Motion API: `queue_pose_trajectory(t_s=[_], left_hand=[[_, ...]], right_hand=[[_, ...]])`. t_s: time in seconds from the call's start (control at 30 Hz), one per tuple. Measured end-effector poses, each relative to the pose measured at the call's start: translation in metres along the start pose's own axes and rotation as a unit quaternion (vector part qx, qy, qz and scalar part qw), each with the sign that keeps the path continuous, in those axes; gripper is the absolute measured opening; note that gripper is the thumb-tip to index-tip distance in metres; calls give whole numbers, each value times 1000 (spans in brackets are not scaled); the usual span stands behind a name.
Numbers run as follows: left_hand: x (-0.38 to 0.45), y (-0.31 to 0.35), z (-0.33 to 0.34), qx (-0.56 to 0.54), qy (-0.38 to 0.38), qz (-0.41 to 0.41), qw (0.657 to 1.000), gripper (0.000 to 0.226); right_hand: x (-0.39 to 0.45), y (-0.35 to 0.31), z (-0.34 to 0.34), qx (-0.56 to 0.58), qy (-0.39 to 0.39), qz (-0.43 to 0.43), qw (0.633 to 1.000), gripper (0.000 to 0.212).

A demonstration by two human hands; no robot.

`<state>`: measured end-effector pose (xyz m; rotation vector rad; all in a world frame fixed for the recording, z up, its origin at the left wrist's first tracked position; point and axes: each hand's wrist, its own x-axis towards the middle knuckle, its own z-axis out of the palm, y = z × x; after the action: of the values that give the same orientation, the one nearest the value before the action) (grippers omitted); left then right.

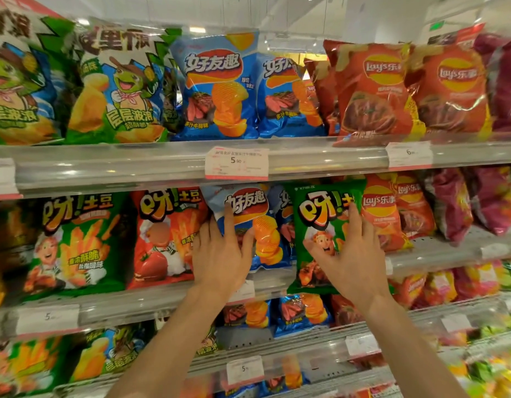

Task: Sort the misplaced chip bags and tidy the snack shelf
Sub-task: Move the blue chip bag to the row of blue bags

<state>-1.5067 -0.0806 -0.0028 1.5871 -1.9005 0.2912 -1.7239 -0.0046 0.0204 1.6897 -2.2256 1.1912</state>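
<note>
On the middle shelf, my left hand lies on the ridged-chip bag. Just right, my right hand rests on the fries bag, which stands before another ridged-chip bag, left of the Lay's bags.

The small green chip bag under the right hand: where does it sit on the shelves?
In the head view, the small green chip bag sits right of centre on the middle shelf, between blue ridged-chip bags and orange Lay's bags.
</note>
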Motion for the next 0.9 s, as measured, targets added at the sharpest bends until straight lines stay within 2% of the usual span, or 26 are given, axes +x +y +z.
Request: queue_pose_trajectory(t_s=[0.2,0.43,0.67,0.83,0.9], left_hand=[[-7,-14,0,33,-10,10,999,83],[6,5,2,22,14,84,996,69],[12,-1,26,72,-13,111,991,72],[12,-4,29,32,-37,92,995,74],[7,-4,23,-32,-18,96,995,70]], right_hand=[[-2,0,1,-1,1,-5,1000,111],[-2,-3,2,-3,0,-9,1000,111],[-4,-4,4,7,-4,-13,1000,111],[-8,-4,4,26,-5,-15,1000,113],[-10,-3,3,40,-4,-16,999,113]])
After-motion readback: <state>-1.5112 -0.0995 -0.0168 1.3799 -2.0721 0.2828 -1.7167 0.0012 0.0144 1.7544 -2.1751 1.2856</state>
